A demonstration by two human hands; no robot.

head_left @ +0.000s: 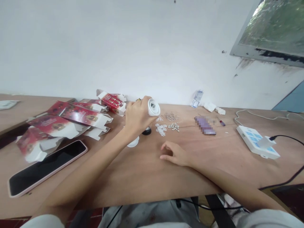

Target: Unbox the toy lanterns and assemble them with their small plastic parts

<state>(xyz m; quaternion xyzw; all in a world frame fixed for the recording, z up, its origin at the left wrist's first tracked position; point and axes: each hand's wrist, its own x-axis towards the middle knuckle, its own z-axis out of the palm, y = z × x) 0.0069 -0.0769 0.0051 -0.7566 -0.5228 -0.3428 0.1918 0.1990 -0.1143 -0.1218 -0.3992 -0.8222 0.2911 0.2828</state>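
Observation:
My left hand (137,115) is raised over the table, its fingers wrapped round a white cylinder (154,107). The cylinder's round, recessed end faces right, with a small metallic part inside. Below that hand, a black round object (147,130) and a white disc (133,142) are partly hidden. My right hand (174,154) rests by the table surface, thumb and fingers curved apart with nothing between them. Just beyond it lie small clear plastic pieces (161,129), small round metallic pieces (173,127) and a pile of thin metal pieces (171,117).
Flattened red boxes (71,115) and a phone (47,167) lie on the left. Towards the right are a partly blurred purple packet (204,125), a screwdriver (222,122), crumpled white paper (210,107) and a white power strip (257,142) with cables. A wall stands behind the table (133,177).

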